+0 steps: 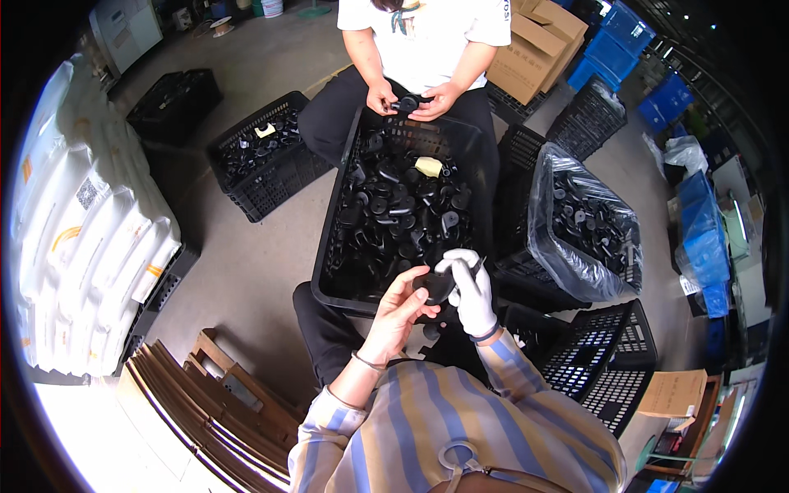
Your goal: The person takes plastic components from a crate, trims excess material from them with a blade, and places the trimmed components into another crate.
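Note:
Between the thumb and fingers of my bare left hand (404,306) is a rounded black plastic part (436,285). My right hand (470,294), in a white glove, is closed right beside that part. A thin dark tip sticks out above the gloved fingers, too small to name. Both hands are over the near edge of a large black crate (322,279) holding many similar black plastic parts (403,201). A pale yellow block (428,167) lies on top of them.
Across the crate a seated person in white holds a black part (407,104) in both hands. A smaller crate (271,193) stands left, a plastic-lined crate (538,238) right. Perforated crates (596,361) lie near my right elbow. White sacks (99,238) are piled far left, with cardboard sheets (197,419) below.

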Motion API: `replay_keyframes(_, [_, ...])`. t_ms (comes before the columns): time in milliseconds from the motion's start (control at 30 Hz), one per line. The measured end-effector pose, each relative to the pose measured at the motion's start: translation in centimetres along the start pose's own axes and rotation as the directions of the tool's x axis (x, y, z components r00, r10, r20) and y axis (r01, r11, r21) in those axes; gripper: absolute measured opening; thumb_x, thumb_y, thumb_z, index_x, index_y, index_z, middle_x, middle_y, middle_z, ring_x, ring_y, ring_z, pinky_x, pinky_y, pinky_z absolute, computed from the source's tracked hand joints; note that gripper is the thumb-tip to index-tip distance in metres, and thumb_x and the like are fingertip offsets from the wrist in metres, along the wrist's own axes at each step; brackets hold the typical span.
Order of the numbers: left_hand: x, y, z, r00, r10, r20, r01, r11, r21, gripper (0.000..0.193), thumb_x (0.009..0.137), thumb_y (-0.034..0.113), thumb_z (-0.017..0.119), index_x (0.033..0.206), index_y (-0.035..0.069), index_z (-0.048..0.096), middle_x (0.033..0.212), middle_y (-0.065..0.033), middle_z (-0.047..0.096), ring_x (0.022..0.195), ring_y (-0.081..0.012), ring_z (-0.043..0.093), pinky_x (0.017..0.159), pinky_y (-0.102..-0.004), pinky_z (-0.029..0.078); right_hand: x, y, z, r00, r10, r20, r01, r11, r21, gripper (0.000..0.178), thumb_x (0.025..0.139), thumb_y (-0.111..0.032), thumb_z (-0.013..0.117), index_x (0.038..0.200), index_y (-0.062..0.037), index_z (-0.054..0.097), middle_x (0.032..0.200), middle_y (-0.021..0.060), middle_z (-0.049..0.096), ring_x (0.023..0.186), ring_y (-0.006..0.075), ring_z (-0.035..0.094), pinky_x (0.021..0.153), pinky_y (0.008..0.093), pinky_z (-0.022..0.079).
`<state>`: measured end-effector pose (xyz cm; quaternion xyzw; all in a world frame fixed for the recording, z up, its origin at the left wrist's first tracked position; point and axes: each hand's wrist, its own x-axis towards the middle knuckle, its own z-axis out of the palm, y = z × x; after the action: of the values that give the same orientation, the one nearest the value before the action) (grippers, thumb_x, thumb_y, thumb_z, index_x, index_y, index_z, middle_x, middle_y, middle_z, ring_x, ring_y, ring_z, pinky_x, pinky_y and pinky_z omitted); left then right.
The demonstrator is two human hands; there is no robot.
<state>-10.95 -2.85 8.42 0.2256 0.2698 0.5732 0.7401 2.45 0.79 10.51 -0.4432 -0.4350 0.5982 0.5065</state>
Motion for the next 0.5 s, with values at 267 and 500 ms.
replay_keyframes(267, [-0.2, -1.1, -0.4, 0.976, 0.193, 0.104, -0.213, 0.948, 0.236, 0.044, 0.08, -0.002, 0.054, 0.122, 0.003, 0.04, 0.098, -0.0074, 0.056, 0.084, -0.0136, 0.056, 0.078, -0.0275, 0.048, -0.8, 1.0, 0.5, 0.904, -0.423, 0.062, 0.389, 0.754, -0.529, 0.024, 0.081, -0.012, 0.056, 0.103, -0.003, 0.052, 0.071, -0.0015, 0.051, 0.059, 0.0039, 0.045, 0.052, 0.0191, 0.038])
replay_keyframes(500, [-0.6, -1.4, -0.5, 0.985, 0.168, 0.042, -0.173, 0.964, 0.201, 0.047, 0.08, -0.005, 0.053, 0.124, 0.002, 0.039, 0.102, -0.0042, 0.05, 0.09, -0.0111, 0.053, 0.079, -0.0263, 0.048, 1.3, -0.3, -0.9, 0.983, 0.181, -0.029, -0.182, 0.982, -0.038, 0.033, 0.089, -0.034, 0.044, 0.08, -0.0053, 0.058, 0.055, -0.0028, 0.046, 0.043, 0.0026, 0.039, 0.038, 0.0167, 0.028])
